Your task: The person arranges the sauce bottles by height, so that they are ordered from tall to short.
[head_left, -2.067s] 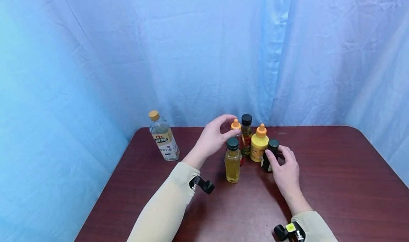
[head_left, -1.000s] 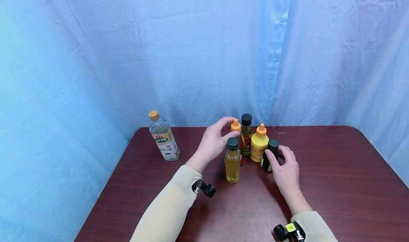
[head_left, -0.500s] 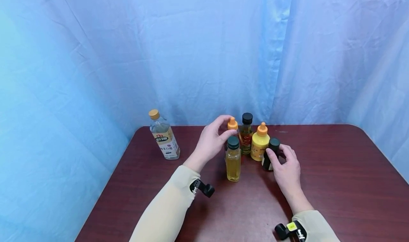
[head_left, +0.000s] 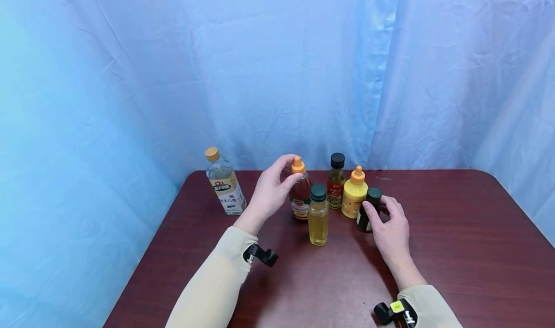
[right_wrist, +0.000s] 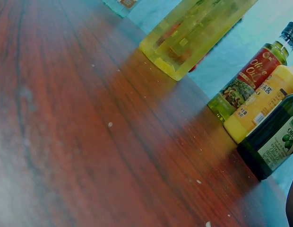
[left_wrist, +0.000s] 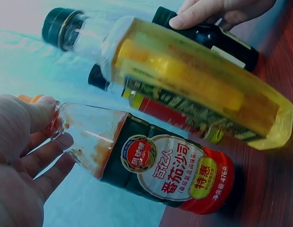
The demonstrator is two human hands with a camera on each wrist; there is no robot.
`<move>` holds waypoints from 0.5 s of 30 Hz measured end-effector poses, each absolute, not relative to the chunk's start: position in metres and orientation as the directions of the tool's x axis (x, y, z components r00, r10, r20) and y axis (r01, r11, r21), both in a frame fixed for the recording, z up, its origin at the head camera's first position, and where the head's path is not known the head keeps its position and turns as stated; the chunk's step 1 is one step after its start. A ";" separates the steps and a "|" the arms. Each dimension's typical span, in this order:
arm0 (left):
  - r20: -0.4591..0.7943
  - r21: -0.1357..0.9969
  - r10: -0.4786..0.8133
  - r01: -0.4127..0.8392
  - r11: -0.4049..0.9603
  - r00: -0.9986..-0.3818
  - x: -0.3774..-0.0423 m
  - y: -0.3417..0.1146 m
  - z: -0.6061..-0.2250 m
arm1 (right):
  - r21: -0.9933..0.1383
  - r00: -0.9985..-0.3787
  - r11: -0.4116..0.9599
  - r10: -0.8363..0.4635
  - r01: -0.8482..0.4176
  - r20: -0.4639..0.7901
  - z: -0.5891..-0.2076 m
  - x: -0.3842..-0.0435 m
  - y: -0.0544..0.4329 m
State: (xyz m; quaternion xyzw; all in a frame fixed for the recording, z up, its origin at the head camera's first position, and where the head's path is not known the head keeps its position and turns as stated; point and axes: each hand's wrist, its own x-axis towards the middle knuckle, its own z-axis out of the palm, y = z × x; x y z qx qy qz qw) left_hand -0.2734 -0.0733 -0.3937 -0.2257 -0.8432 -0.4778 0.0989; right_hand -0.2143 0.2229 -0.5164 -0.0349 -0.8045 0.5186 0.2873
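Observation:
My left hand (head_left: 268, 190) holds a ketchup bottle (head_left: 300, 207) by its neck, thumb and fingers on either side just under the orange cap. In the left wrist view the bottle's green and red label (left_wrist: 170, 165) faces the camera, tilted by that camera's angle. At the right, my right hand (head_left: 391, 231) grips a small dark olive oil bottle (head_left: 364, 221) by its upper part, thumb on the near side. That bottle stands on the table beside a yellow squeeze bottle (head_left: 353, 202). A clear bottle of yellow oil (head_left: 318, 224) with a dark green cap stands in front, slightly overlapping the ketchup bottle.
Behind the yellow squeeze bottle stands a red-labelled olive oil bottle (head_left: 336, 188) with a black cap. A tall white vinegar bottle (head_left: 227, 193) is at the table's back left. Blue curtains (head_left: 277, 77) hang behind the dark red wooden table (head_left: 468, 241).
My left hand has moved left with the ketchup bottle, out from behind the yellow oil bottle. This opens a gap to the red-labelled bottle. My right hand stays on the dark bottle.

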 end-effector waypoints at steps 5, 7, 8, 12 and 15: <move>0.369 0.772 0.251 0.446 0.454 -0.895 -0.271 -0.085 -0.395 | -0.854 -0.832 0.463 0.358 -0.237 0.425 -0.517 -0.215 0.225; 0.371 0.773 0.240 0.442 0.456 -0.897 -0.270 -0.089 -0.395 | -0.855 -0.830 0.461 0.360 -0.238 0.425 -0.518 -0.215 0.225; 0.372 0.772 0.235 0.440 0.458 -0.898 -0.270 -0.091 -0.395 | -0.854 -0.830 0.462 0.360 -0.238 0.426 -0.518 -0.215 0.225; 0.379 0.773 0.201 0.428 0.467 -0.903 -0.268 -0.099 -0.396 | -0.852 -0.828 0.463 0.359 -0.243 0.431 -0.519 -0.215 0.226; 0.384 0.774 0.175 0.420 0.474 -0.906 -0.267 -0.106 -0.398 | -0.851 -0.826 0.463 0.359 -0.247 0.435 -0.519 -0.215 0.226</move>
